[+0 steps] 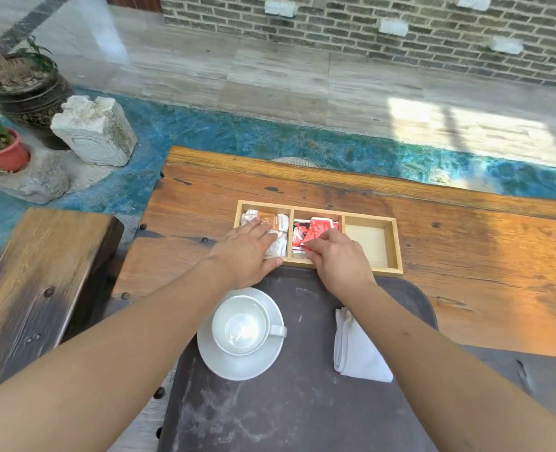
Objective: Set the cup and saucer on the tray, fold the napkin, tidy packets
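Packets: white packets [278, 234] in the box [395, 246] section under the left fingertips; red packets [316, 231] in the middle section, at the right fingertips. The 3rd section, right of the right hand, holds nothing.
Left hand [245, 252]: fingers spread flat on the white packets, gripping nothing.
Right hand [340, 259]: fingers narrowed on a red packet; a firm pinch cannot be confirmed.
Cup [240, 327]: on saucer [218, 363], on tray [302, 412], just behind the left wrist.
Napkin [356, 350]: folded, on the tray under the right forearm.
Risk 1: a withdrawing left forearm could clip the cup.
Risk 2: pressing down may crumple packets or push the box along the table [466, 243].
Risk 3: a right forearm drag could unfold the napkin.
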The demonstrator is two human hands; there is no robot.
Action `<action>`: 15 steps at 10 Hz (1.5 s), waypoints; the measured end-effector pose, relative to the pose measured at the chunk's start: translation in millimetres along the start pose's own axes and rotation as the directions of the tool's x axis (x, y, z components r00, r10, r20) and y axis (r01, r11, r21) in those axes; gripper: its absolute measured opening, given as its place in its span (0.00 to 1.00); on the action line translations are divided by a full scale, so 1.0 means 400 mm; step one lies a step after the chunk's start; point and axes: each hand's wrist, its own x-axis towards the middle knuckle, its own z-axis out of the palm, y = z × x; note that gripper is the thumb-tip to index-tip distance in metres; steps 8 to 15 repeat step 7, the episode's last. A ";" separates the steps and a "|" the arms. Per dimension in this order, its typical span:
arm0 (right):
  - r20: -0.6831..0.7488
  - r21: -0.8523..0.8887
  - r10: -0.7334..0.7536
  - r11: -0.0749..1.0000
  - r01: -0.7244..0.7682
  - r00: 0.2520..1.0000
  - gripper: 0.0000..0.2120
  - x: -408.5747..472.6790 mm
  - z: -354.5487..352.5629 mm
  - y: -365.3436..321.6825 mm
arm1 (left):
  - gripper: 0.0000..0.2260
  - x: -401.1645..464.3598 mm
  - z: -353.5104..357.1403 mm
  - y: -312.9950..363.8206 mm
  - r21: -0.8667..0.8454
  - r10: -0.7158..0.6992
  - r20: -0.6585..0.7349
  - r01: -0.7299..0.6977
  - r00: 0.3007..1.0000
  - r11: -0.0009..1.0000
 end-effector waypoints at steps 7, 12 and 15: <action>0.114 0.032 -0.003 0.999 -0.001 0.994 0.17 -0.046 -0.069 -0.021 | 0.21 -0.035 -0.040 0.005 -0.097 -0.013 0.001 0.013 1.000 0.995; 0.114 0.032 -0.003 0.999 -0.001 0.994 0.17 -0.046 -0.069 -0.021 | 0.21 -0.035 -0.040 0.005 -0.097 -0.013 0.001 0.013 1.000 0.995; 0.114 0.032 -0.003 0.999 -0.001 0.994 0.17 -0.046 -0.069 -0.021 | 0.21 -0.035 -0.040 0.005 -0.097 -0.013 0.001 0.013 1.000 0.995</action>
